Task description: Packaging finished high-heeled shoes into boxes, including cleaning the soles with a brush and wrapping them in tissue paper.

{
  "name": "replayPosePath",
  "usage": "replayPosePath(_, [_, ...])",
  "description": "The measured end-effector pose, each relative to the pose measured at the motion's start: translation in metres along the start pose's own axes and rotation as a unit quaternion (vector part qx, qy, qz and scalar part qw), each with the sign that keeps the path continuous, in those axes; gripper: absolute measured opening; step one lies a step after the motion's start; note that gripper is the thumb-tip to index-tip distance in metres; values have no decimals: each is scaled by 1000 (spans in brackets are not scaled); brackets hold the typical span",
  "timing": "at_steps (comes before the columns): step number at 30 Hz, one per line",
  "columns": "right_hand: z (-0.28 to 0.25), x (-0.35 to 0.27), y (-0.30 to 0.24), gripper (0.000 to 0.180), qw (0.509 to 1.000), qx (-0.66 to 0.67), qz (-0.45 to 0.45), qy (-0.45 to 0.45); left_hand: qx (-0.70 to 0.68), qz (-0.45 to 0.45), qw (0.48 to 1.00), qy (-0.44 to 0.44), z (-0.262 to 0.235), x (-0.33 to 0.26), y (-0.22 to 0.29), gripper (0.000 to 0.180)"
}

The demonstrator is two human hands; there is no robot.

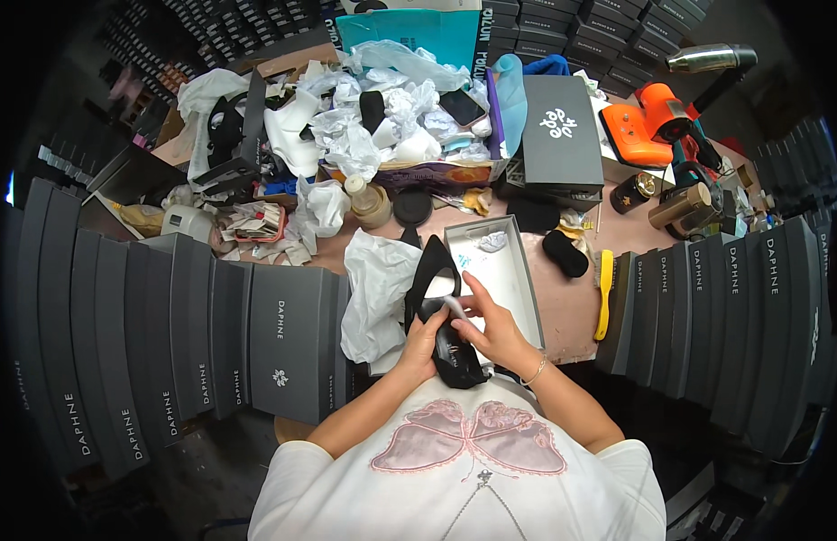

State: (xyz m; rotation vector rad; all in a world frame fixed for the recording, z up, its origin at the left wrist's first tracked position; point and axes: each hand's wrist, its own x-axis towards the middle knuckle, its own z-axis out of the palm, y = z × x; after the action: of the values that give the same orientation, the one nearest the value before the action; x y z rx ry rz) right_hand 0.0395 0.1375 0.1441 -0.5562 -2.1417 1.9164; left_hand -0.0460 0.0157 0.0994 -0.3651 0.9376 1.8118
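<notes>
The left hand grips a black pointed high-heeled shoe at the surface's six o'clock edge, while the right hand pinches white tissue stuffing at its opening. The stuffing step seems underway; seating the wad calls for a steady push toward twelve o'clock, beside the open grey cardboard box.

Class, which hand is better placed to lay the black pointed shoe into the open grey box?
Right, probably: the right hand lies on the shoe beside the open grey box; the left hand grips its far side.

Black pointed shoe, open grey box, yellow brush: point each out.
black pointed shoe [434,261], head view, on its toe part.
open grey box [504,270], head view, on its inner floor.
yellow brush [603,298], head view, on its handle.
</notes>
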Motion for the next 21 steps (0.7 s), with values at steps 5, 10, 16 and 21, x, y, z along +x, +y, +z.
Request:
replayPosePath(5, [-8, 31, 16, 35, 931, -277, -236, 43, 27, -67, 997, -40, 5, 2, 3, 65])
replayPosePath(10, [18, 70, 37, 64, 883, -418, -180, 111, 86, -36, 995, -30, 6, 1, -6, 46])
replayPosePath(16, [23, 90, 53, 84, 869, -461, -177, -12, 42, -23, 999, 2, 4, 4, -10, 47])
replayPosePath(21, [-18, 108, 57, 85, 954, -216, -87, -192, -15, -35, 998, 50, -2, 9, -8, 50])
